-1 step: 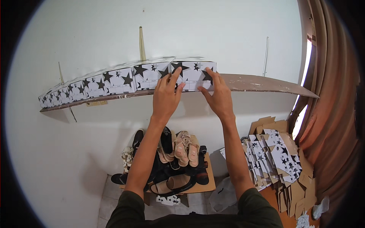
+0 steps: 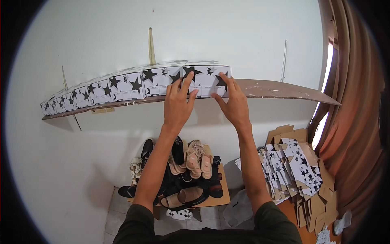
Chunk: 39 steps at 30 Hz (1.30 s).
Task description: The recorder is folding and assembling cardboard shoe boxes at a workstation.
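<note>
A row of several white shoe boxes printed with black stars stands on a wooden wall shelf. Both my hands are raised to the rightmost box at the end of the row. My left hand lies flat on its front face, fingers stretched upward. Spread fingers of my right hand press on the box's front right part and its lower edge. Neither hand wraps around the box. The shelf is bare to the right of this box.
Below on the floor a cardboard tray holds several sandals and shoes. A pile of flattened star-print boxes and brown cardboard leans at the right. A curtain hangs by a bright window at far right. Metal brackets hold the shelf.
</note>
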### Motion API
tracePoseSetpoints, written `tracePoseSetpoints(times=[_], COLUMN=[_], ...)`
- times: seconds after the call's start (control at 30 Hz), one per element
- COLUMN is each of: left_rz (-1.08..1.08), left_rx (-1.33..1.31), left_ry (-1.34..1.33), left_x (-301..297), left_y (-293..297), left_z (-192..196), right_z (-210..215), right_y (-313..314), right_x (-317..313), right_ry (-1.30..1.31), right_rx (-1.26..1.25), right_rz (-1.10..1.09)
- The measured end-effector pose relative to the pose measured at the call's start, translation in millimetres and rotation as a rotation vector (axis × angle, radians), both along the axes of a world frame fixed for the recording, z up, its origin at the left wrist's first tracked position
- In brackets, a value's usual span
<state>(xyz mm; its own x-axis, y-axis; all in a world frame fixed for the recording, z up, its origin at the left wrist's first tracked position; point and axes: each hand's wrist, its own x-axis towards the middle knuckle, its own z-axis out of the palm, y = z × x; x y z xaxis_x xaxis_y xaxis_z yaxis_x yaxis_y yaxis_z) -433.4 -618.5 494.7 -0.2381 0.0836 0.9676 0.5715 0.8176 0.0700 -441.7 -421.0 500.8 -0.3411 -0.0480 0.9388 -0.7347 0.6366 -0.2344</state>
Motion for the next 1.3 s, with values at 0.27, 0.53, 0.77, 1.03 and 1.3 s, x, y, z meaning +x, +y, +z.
tracePoseSetpoints(times=[0.27,0.53,0.77,1.03,1.3], left_rz=[0.243,0.330,0.392,0.324,-0.593], left_rx=[-0.109,-0.142,-0.143,-0.127,0.068], left_ry=[0.176,0.117,0.097,0.045,-0.308], left_x=[-10.4,-36.3,-37.8,-22.7,53.9], left_y=[9.1,10.6,15.9,13.8,49.7], left_z=[-33.9,-36.4,-39.9,-40.3,-119.1], right_z=[-24.1,-33.5,-38.6,-35.6,-102.9], right_y=[-9.7,-16.6,-18.3,-3.8,65.3], right_x=[-5.9,-34.7,-40.5,-15.2,78.3], right_ry=[0.255,0.255,0.290,0.196,-0.098], right_rx=[0.078,0.149,0.193,0.288,0.001], right_rz=[-0.222,-0.312,-0.409,-0.371,-0.062])
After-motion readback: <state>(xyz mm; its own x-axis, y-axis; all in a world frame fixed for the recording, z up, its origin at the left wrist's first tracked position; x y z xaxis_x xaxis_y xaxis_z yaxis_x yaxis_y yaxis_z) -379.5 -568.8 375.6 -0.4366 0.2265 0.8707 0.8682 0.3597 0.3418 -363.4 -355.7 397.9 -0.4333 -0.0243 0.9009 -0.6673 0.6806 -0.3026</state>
